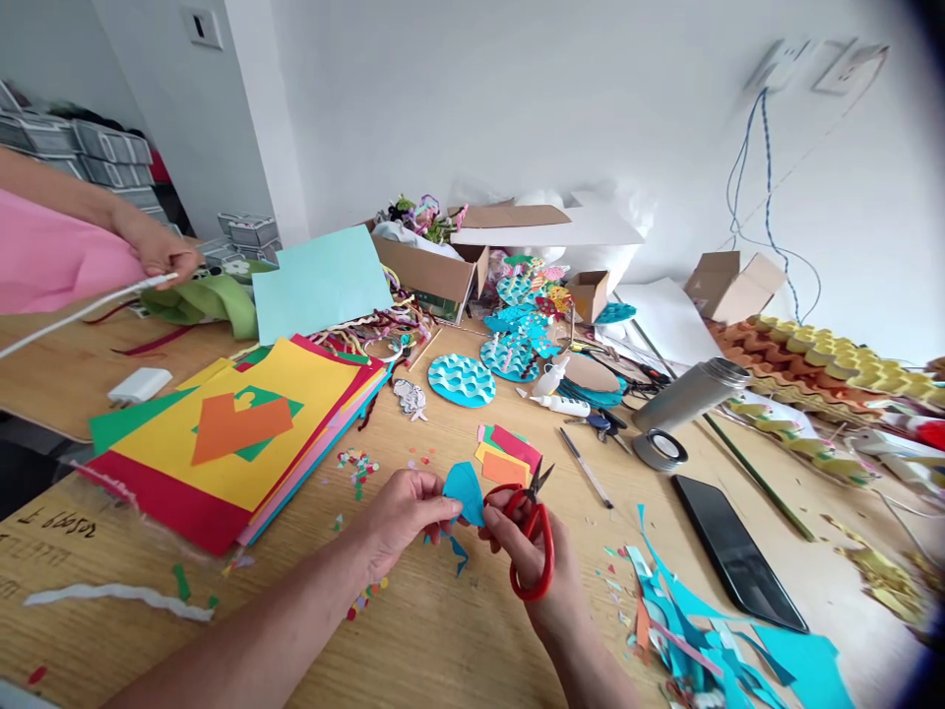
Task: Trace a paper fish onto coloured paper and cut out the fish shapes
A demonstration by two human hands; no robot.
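My left hand (409, 507) pinches a small, rounded piece of blue paper (463, 488) by its left edge. Red-handled scissors (547, 556) hang on my right hand (565, 581), their blades slightly apart and pointing away from the blue paper. The right thumb and fingertips also touch the paper's right edge. Below the paper, a thin curled blue scrap (461, 556) shows. Just beyond my hands lie small red, yellow and orange paper cards (508, 459).
Coloured paper sheets (295, 369) are stacked at left, blue offcuts (694, 630) lie at right. A phone (738, 551), steel flask (690, 394), pen (586, 468) and glue bottle (561, 405) surround the work area. Another person's hand (158, 246) holds a white strip at far left.
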